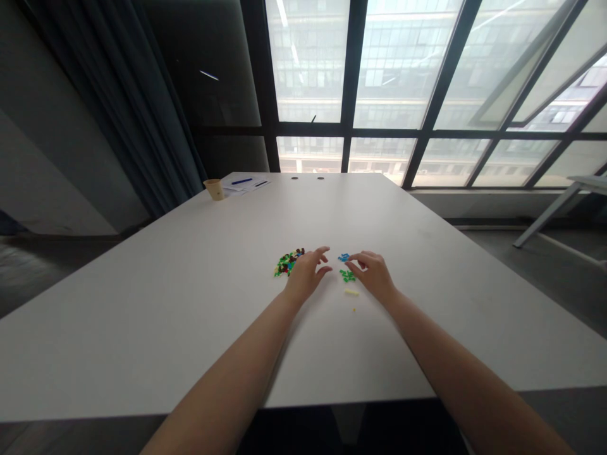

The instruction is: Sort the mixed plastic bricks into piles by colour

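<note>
Mixed pile: many small colored pieces (286, 263), green, dark brown, blue and red among them, on the pale surface (190, 309), partly hidden by the left hand.
Left hand (306, 270): just right of the pile; fingers loosely curved, thumb well apart from them, nothing seen in its grasp.
Right hand (374, 272): at the blue cluster, thumb and fingertips drawn close together; cannot tell whether a piece is pinched.
Blue cluster (343, 258): between the hands, by the right fingertips.
Green cluster (346, 275): just nearer the wearer than the blue.
Yellow: pale strip (351, 292) nearer than the green; one tiny yellow piece (354, 309) nearer again.
Far left corner: tan cup (215, 190), upright, beside papers (231, 189) with a blue pen (241, 181).
Beyond: framed windows (310, 63), dark curtain (118, 95) to their left.
</note>
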A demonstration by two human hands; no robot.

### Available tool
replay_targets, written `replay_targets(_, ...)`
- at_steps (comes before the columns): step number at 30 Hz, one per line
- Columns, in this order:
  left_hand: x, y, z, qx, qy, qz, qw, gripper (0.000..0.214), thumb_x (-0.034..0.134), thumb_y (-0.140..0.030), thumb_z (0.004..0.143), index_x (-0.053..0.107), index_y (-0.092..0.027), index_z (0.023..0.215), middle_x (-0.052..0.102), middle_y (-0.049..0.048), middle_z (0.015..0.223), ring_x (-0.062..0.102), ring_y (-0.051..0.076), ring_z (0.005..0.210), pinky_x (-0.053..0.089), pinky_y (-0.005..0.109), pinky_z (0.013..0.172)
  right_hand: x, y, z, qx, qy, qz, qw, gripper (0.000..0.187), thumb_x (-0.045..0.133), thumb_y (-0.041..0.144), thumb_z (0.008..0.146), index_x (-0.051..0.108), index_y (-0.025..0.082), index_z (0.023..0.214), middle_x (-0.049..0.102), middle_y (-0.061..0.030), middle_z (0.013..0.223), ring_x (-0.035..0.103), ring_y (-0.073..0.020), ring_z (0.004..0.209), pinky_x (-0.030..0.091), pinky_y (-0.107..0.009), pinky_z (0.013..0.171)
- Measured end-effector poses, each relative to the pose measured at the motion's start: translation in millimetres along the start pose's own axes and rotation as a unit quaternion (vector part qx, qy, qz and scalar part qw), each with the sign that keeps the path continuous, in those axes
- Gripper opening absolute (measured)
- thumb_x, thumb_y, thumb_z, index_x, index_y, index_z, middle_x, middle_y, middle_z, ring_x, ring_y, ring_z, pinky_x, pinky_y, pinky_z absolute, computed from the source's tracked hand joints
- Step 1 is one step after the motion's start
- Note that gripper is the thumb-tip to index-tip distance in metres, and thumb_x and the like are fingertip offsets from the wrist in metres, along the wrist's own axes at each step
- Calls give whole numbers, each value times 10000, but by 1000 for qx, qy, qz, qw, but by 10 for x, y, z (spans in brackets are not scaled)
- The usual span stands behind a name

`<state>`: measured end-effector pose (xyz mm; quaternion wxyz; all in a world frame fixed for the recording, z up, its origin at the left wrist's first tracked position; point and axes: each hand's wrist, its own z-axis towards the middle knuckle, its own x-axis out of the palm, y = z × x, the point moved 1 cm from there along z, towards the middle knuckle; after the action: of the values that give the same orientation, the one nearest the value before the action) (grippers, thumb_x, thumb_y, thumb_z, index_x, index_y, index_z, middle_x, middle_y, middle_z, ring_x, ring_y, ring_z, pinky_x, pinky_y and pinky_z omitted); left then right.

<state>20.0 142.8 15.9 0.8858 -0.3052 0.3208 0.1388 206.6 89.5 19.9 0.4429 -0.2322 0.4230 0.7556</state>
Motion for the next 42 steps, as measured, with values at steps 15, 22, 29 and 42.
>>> replay_targets(15, -78, 381, 7, -168, -66, -50, 982, 343, 574, -199, 723, 477, -251, 1048, 598, -13, 792, 546, 112, 661, 460, 280, 668, 237, -134, 648, 58, 208, -164, 962, 177, 548, 345, 746, 687, 235, 743, 636, -28, 716, 535, -146, 714, 264, -316, 733)
replay_targets(22, -92, 386, 10, -144, -60, 37, 987, 258, 460, -195, 805, 550, -218, 1046, 609, 55, 904, 539, 169, 831, 435, 351, 780, 17, -145, 614, 81, 177, -156, 968, 237, 472, 316, 775, 692, 247, 830, 649, -27, 729, 540, -143, 684, 287, -324, 740)
replay_targets(29, 21, 376, -105, -147, 67, 198, 967, 262, 514, -287, 781, 607, -331, 1022, 440, 87, 1263, 343, 313, 1175, 227, 627, 914, -142, -253, 207, 136, 103, -51, 984, 267, 468, 357, 745, 697, 231, 798, 628, -7, 650, 527, -130, 619, 335, -257, 623)
replay_targets(42, 1, 324, -55, -119, 35, 184, 975, 73, 609, -207, 711, 665, -250, 731, 606, 55, 1040, 444, 273, 1058, 304, 517, 891, -143, -255, 38, 101, 85, 22, 991, 264, 451, 331, 750, 683, 204, 754, 598, -16, 629, 506, -129, 599, 347, -236, 571)
